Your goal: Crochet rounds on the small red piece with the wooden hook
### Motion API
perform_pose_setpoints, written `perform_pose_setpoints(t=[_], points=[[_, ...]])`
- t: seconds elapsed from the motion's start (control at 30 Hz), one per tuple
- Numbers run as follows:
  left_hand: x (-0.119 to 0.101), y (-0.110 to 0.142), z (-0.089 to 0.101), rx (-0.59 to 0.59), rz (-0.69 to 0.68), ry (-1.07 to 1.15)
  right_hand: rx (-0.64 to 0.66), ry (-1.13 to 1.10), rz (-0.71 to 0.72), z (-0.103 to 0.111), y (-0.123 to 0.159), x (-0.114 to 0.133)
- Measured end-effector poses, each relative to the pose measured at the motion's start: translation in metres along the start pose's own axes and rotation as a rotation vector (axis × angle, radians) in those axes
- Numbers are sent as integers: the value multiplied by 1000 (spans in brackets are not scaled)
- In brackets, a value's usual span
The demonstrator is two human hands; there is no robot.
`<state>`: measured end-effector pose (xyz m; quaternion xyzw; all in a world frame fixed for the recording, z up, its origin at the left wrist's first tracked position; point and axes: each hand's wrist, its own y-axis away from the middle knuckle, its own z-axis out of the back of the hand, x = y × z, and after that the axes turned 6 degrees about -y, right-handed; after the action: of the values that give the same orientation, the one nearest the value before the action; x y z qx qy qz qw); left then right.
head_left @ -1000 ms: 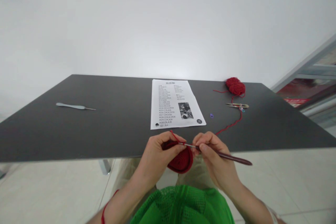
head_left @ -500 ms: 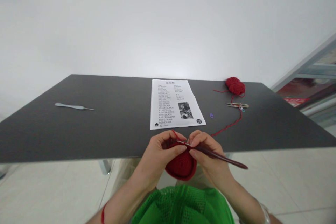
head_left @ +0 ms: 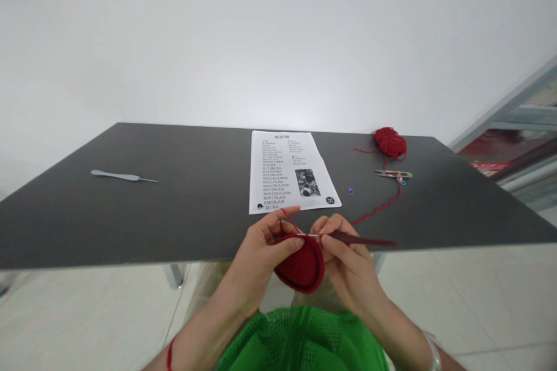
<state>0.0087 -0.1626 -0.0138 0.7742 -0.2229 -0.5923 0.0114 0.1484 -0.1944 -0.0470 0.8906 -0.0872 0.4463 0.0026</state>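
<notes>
The left hand, index finger raised at a yarn strand, pinches one red crocheted piece at the table's near edge, its thumb hiding part. The right hand curls closed around one dark-handled crochet hook; its tip is indistinct. Beyond lies one printed sheet, smallest lines illegible; rightward, one purple stitch marker, one pair of thread snips, and, by the far edge, one red yarn ball. One grey-handled crochet hook lies toward the left edge.
</notes>
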Motion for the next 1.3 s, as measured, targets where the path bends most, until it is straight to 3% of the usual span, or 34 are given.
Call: perform_pose_setpoints(t=[0.37,0.7,0.87,1.07,1.3], points=[[-4,0,-1,5,-52,-68,119,139,80,6,-9,10],[-3,-1,0,11,-92,-71,249,261,243,18,-7,12],[-3,1,-2,16,-86,-44,231,142,192,16,-7,8],[-2,2,-2,13,-69,-19,103,91,188,8,-4,-2],[0,1,-1,3,-47,3,21,-160,-72,0,-6,0]])
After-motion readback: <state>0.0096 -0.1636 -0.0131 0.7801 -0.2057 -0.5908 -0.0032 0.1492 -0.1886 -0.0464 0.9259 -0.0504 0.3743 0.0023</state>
